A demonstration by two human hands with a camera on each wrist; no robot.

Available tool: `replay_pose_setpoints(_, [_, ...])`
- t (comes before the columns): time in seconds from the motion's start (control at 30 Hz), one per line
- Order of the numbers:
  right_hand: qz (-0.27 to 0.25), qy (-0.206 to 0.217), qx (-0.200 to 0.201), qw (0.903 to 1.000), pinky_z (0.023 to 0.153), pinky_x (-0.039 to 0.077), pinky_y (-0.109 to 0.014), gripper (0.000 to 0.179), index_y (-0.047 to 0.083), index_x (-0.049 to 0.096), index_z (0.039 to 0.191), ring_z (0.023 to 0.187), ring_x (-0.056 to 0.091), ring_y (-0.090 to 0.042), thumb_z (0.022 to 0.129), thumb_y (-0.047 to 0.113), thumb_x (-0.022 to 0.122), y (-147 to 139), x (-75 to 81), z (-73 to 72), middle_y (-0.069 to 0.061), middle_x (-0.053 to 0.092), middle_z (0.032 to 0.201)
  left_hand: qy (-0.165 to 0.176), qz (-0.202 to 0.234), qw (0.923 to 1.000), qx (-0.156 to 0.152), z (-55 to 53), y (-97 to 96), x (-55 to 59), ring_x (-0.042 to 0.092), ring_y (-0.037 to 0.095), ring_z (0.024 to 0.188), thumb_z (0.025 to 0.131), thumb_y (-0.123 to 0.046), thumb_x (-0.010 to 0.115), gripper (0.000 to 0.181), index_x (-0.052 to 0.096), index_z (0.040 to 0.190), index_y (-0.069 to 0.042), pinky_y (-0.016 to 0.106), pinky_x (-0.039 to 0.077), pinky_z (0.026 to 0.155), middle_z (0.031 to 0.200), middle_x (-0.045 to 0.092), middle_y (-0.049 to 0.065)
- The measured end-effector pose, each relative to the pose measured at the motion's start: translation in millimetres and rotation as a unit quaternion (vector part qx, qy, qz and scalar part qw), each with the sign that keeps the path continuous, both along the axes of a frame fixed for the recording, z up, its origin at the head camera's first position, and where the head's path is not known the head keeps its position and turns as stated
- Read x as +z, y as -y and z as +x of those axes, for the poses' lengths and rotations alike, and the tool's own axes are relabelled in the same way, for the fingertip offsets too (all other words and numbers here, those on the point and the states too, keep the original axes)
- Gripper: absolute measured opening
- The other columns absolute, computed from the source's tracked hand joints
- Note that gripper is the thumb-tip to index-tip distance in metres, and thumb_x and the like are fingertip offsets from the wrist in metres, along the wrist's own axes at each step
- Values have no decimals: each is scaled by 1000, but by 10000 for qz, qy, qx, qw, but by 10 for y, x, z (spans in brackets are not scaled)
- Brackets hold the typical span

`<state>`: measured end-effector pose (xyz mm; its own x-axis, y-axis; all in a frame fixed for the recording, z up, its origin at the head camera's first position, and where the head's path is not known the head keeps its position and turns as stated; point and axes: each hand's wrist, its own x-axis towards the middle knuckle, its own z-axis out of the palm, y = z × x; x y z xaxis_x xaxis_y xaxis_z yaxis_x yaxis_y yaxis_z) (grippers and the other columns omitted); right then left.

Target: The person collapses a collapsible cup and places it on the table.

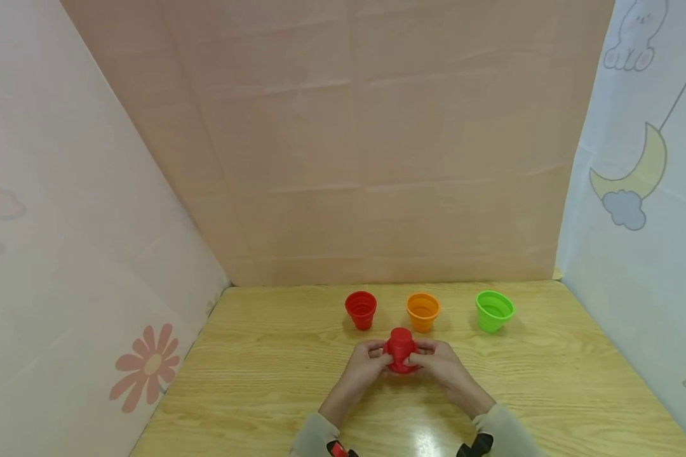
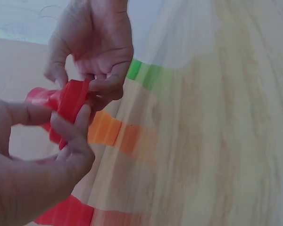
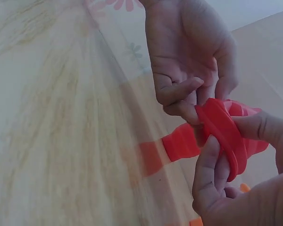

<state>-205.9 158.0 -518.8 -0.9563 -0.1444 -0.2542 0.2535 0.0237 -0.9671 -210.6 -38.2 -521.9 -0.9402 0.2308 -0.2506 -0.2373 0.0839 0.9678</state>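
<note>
Both hands hold a red collapsible cup (image 1: pixel 401 346) just above the table, its narrow end tipped up and away in the head view. My left hand (image 1: pixel 364 367) pinches its left side between thumb and fingers. From the right, my right hand (image 1: pixel 443 366) grips it the same way. The left wrist view shows the held cup (image 2: pixel 73 101) with thumbs on its wall and fingers at its wide rim. In the right wrist view the cup (image 3: pixel 226 134) looks bent or partly folded near the rim; its inside is hidden.
Behind the hands stand a second red cup (image 1: pixel 361 311), an orange cup (image 1: pixel 423 311) and a green cup (image 1: pixel 494 311), upright in a row on the wooden table (image 1: pixel 274 374). A brown back panel (image 1: pixel 377 158) and pale side walls (image 1: pixel 91 190) enclose the table.
</note>
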Motion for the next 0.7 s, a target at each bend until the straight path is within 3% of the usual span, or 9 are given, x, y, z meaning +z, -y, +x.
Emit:
replay_pose_setpoints(0.13, [38, -2, 68, 10000, 80, 63, -30, 62, -16, 50, 144, 94, 69, -16, 90, 4, 72, -25, 37, -19, -14, 73, 117, 180, 609, 9967, -507, -23, 64, 7, 69, 16, 98, 95, -10, 72, 53, 56, 144, 2, 24, 60, 84, 124, 73, 10])
replay_pose_setpoints(0.23, [10, -14, 161, 9999, 82, 64, -31, 63, -15, 48, 146, 96, 69, -17, 91, 5, 72, -38, 62, -21, -15, 72, 122, 200, 771, 9943, -709, -37, 95, 6, 69, 17, 104, 93, -14, 78, 61, 53, 148, 1, 25, 61, 88, 132, 70, 11])
replay_pose_setpoints(0.5, [-70, -8, 393, 9992, 83, 64, -30, 66, -16, 42, 149, 96, 67, -16, 93, 3, 71, -62, 34, -27, -14, 69, 120, 185, 735, 9954, -589, -47, 85, -12, 70, 16, 97, 91, -9, 81, 58, 58, 144, -2, 30, 63, 90, 125, 72, 12])
replay_pose_setpoints(0.7, [-187, 15, 589, 9981, 86, 64, -31, 69, -16, 39, 151, 96, 68, -17, 94, 4, 71, -107, 6, -23, -13, 70, 119, 170, 488, 9970, -574, -42, 67, -3, 69, 15, 94, 91, -11, 81, 57, 59, 143, -4, 25, 58, 83, 120, 74, 8])
